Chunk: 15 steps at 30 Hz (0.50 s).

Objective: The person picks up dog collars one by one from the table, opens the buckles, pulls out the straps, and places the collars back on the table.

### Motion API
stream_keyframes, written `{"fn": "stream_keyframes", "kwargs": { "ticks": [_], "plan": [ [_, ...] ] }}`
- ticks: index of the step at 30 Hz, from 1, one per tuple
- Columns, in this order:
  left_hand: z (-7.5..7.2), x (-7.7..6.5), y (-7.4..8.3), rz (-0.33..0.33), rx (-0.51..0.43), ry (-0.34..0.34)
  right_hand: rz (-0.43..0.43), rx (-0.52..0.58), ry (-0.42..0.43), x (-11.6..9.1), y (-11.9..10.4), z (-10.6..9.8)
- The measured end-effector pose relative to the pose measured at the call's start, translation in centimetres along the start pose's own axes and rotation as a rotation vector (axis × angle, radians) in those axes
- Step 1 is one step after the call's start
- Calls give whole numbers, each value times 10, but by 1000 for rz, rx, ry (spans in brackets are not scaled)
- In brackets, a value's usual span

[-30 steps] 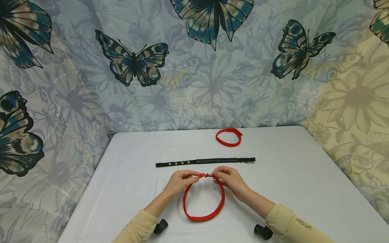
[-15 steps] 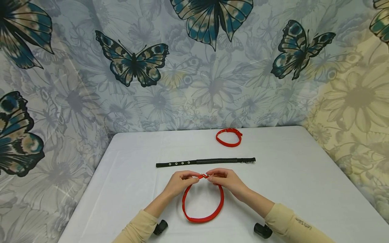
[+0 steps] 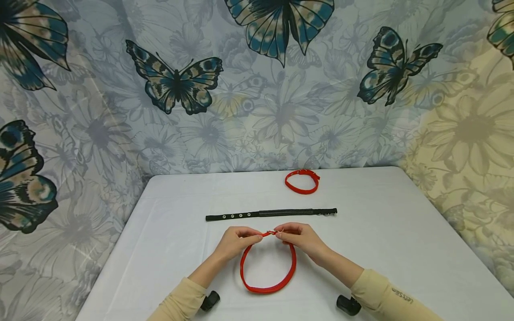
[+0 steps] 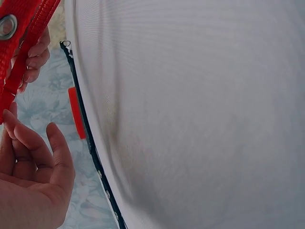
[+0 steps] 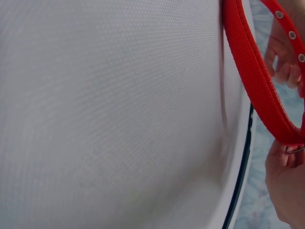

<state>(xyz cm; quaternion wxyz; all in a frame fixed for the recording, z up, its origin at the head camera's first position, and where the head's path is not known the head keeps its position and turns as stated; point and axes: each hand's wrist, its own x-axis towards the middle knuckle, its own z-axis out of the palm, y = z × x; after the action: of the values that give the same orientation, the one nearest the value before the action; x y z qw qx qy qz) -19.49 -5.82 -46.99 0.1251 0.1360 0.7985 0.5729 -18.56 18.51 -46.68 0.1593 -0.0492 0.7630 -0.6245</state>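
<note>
A red collar (image 3: 268, 290) with metal eyelets and a buckle hangs in a loop between both hands, its ends meeting at the top. My left hand (image 3: 238, 240) pinches the strap end left of the buckle between thumb and fingers. On the other side my right hand (image 3: 302, 237) pinches the buckle end (image 5: 294, 149). In the left wrist view an eyelet (image 4: 7, 26) shows large on the red strap, and the left hand (image 4: 38, 171) is below it. The fingertips cover part of the buckle.
A black collar (image 3: 271, 214) with eyelets lies stretched out just beyond the hands. Farther back, a second red collar (image 3: 302, 182), closed in a ring, lies near the far edge of the white table (image 3: 176, 196). A butterfly-patterned cloth (image 3: 281, 111) hangs behind.
My right hand has shifted slightly left along the buckle, closer to the left hand, and the collar's loop has moved a little with it. The left hand stays nearly in place.
</note>
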Motion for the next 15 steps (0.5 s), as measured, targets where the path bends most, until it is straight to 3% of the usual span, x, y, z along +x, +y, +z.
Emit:
{"fn": "stream_keyframes", "kwargs": {
  "ticks": [15],
  "plan": [
    [-1,0,0,-20,-8,0,34,17,54,-3,-4,2]
  ]
}}
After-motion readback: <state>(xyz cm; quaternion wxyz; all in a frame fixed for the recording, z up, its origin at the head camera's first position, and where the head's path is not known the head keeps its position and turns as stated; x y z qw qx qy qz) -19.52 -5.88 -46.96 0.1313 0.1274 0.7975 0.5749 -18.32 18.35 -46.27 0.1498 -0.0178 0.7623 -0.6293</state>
